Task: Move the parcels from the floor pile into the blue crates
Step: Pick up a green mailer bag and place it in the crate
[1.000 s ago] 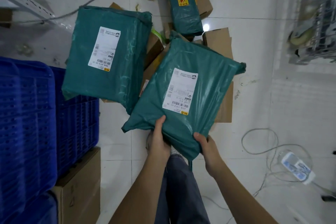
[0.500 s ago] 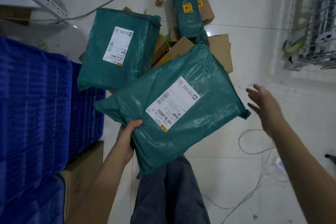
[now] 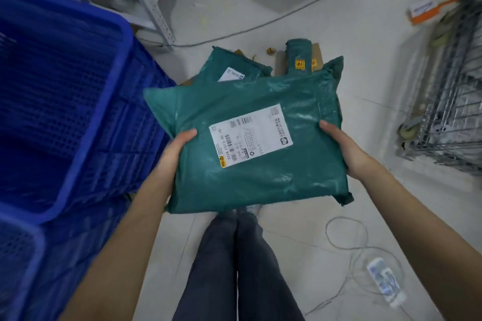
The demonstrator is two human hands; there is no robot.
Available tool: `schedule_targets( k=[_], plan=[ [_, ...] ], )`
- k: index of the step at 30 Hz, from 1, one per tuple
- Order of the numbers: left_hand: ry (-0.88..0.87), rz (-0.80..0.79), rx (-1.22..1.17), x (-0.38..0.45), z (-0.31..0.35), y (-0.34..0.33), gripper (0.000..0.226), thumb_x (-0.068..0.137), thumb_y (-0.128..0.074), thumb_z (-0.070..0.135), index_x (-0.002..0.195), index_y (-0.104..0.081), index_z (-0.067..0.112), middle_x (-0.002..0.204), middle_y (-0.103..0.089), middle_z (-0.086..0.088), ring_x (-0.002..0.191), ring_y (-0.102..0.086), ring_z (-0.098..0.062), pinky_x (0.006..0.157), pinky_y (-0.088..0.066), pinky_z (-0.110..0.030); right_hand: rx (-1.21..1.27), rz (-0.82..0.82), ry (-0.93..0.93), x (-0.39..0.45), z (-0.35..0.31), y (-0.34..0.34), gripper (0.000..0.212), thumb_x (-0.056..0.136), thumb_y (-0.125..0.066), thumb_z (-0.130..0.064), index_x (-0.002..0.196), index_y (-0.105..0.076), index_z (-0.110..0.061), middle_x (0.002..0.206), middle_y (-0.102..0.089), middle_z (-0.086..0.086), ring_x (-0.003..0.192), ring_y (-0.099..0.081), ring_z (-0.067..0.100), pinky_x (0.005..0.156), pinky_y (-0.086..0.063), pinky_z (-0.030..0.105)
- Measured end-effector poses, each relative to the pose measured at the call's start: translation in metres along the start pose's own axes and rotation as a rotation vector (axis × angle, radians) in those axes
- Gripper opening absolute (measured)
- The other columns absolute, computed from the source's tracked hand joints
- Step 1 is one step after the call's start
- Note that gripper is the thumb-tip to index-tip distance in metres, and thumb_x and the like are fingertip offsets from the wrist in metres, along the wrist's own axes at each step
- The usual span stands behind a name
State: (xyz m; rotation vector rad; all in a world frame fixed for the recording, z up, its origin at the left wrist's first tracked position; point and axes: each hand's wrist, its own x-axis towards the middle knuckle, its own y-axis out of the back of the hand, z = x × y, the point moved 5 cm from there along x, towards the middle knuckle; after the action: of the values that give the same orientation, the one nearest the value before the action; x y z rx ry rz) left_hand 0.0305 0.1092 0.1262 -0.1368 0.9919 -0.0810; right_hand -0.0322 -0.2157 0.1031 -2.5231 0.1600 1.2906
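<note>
I hold a large teal parcel (image 3: pixel 260 185) with a white shipping label flat in front of me, above the floor. My left hand (image 3: pixel 174 148) grips its left edge and my right hand (image 3: pixel 344 148) grips its right edge. Behind it on the floor lies the pile: another teal parcel (image 3: pixel 234 68) with a label, a rolled teal parcel (image 3: pixel 298 57) with yellow stickers, and cardboard boxes (image 3: pixel 317 52) mostly hidden. A big blue crate (image 3: pixel 86 122) stands at the left, its rim level with the held parcel. A second blue crate (image 3: pixel 28 255) sits nearer, at lower left.
A grey metal shelf upright (image 3: pixel 148 0) rises behind the crates. A wire roll cage (image 3: pixel 448 112) stands at the right. A cable (image 3: pixel 260 26) runs across the floor, and a power strip (image 3: pixel 383 281) with looped cord lies at lower right. My legs (image 3: pixel 234 268) are below the parcel.
The parcel was lifted higher and turned level. My right hand, off it half a second ago, has come back and gripped its right edge. My view has tilted up and toward the crates.
</note>
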Motion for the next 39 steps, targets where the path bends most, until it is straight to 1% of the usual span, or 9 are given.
schedule_targets(
  k=[3, 8, 11, 14, 18, 22, 28, 34, 39],
  plan=[
    [-0.083, -0.001, -0.069, -0.047, 0.044, 0.009, 0.023, 0.080, -0.062, 0.042, 0.088, -0.077, 0.026, 0.092, -0.076, -0.001, 0.079, -0.074, -0.018, 0.064, -0.057, -0.030, -0.003, 0.011, 0.083, -0.033, -0.046, -0.035, 0.054, 0.068, -0.067, -0.059, 0.111, -0.068, -0.026, 0.108, -0.073, 0.002, 0.095, -0.071, 0.020, 0.069, -0.058, 0.030],
    [-0.247, 0.047, -0.133, -0.118, 0.104, 0.038, 0.026, 0.084, -0.058, 0.041, 0.073, -0.079, 0.031, 0.079, -0.077, 0.002, 0.066, -0.073, -0.013, 0.052, -0.056, -0.023, -0.126, 0.108, 0.153, -0.078, -0.103, -0.090, 0.090, 0.050, -0.072, -0.075, 0.125, -0.057, -0.029, 0.123, -0.065, 0.007, 0.111, -0.063, 0.029, 0.096, -0.049, 0.046],
    [-0.352, 0.124, -0.182, -0.165, 0.121, 0.068, 0.022, 0.082, -0.059, 0.043, 0.078, -0.078, 0.032, 0.086, -0.077, 0.001, 0.072, -0.073, -0.014, 0.057, -0.056, -0.023, -0.134, -0.018, 0.250, -0.101, -0.138, -0.149, 0.016, 0.074, -0.064, -0.058, 0.078, -0.073, -0.045, 0.090, -0.076, -0.002, 0.081, -0.074, 0.018, 0.063, -0.059, 0.032],
    [-0.401, 0.224, -0.229, -0.208, 0.118, 0.104, 0.023, 0.083, -0.059, 0.043, 0.078, -0.078, 0.030, 0.084, -0.077, 0.001, 0.070, -0.073, -0.014, 0.064, -0.053, -0.029, -0.205, -0.145, 0.248, -0.118, -0.146, -0.199, 0.022, 0.079, -0.062, -0.054, 0.075, -0.076, -0.037, 0.081, -0.077, -0.002, 0.071, -0.074, 0.018, 0.051, -0.056, 0.028],
    [-0.444, 0.354, -0.363, -0.258, 0.099, 0.159, 0.024, 0.085, -0.058, 0.041, 0.081, -0.077, 0.027, 0.079, -0.077, -0.001, 0.064, -0.073, -0.015, 0.059, -0.055, -0.028, -0.332, -0.266, 0.244, -0.129, -0.148, -0.277, 0.038, 0.074, -0.063, -0.060, 0.097, -0.073, -0.032, 0.100, -0.075, 0.003, 0.088, -0.073, 0.024, 0.066, -0.057, 0.035],
    [-0.489, 0.434, -0.475, -0.299, 0.072, 0.215, 0.027, 0.084, -0.057, 0.048, 0.075, -0.078, 0.033, 0.079, -0.077, 0.002, 0.065, -0.073, -0.014, 0.047, -0.054, -0.022, -0.438, -0.387, 0.265, -0.133, -0.134, -0.360, 0.045, 0.073, -0.064, -0.059, 0.107, -0.070, -0.031, 0.106, -0.073, 0.003, 0.094, -0.071, 0.026, 0.071, -0.058, 0.039],
    [-0.468, 0.550, -0.626, -0.338, 0.021, 0.322, 0.026, 0.077, -0.061, 0.054, 0.076, -0.078, 0.035, 0.082, -0.077, 0.002, 0.067, -0.073, -0.015, 0.056, -0.055, -0.027, -0.575, -0.446, 0.247, -0.132, -0.082, -0.483, 0.053, 0.061, -0.069, -0.060, 0.104, -0.070, -0.029, 0.107, -0.073, 0.000, 0.100, -0.069, 0.023, 0.096, -0.050, 0.044],
    [-0.451, 0.691, -0.784, -0.364, -0.030, 0.461, 0.036, 0.067, -0.060, 0.059, 0.083, -0.077, 0.032, 0.083, -0.077, 0.002, 0.067, -0.073, -0.014, 0.062, -0.051, -0.029, -0.665, -0.583, 0.178, -0.126, 0.007, -0.609, 0.066, 0.067, -0.068, -0.064, 0.122, -0.061, -0.028, 0.118, -0.068, 0.001, 0.108, -0.065, 0.025, 0.099, -0.047, 0.049],
    [-0.288, 0.603, -0.739, -0.362, -0.066, 0.550, 0.042, 0.061, -0.071, 0.052, 0.094, -0.076, 0.025, 0.091, -0.077, -0.003, 0.078, -0.074, -0.022, 0.068, -0.055, -0.033, -0.765, -0.587, 0.140, -0.103, 0.060, -0.701, 0.078, 0.063, -0.067, -0.070, 0.128, -0.055, -0.029, 0.123, -0.065, 0.001, 0.110, -0.064, 0.024, 0.098, -0.048, 0.048]
  ],
)
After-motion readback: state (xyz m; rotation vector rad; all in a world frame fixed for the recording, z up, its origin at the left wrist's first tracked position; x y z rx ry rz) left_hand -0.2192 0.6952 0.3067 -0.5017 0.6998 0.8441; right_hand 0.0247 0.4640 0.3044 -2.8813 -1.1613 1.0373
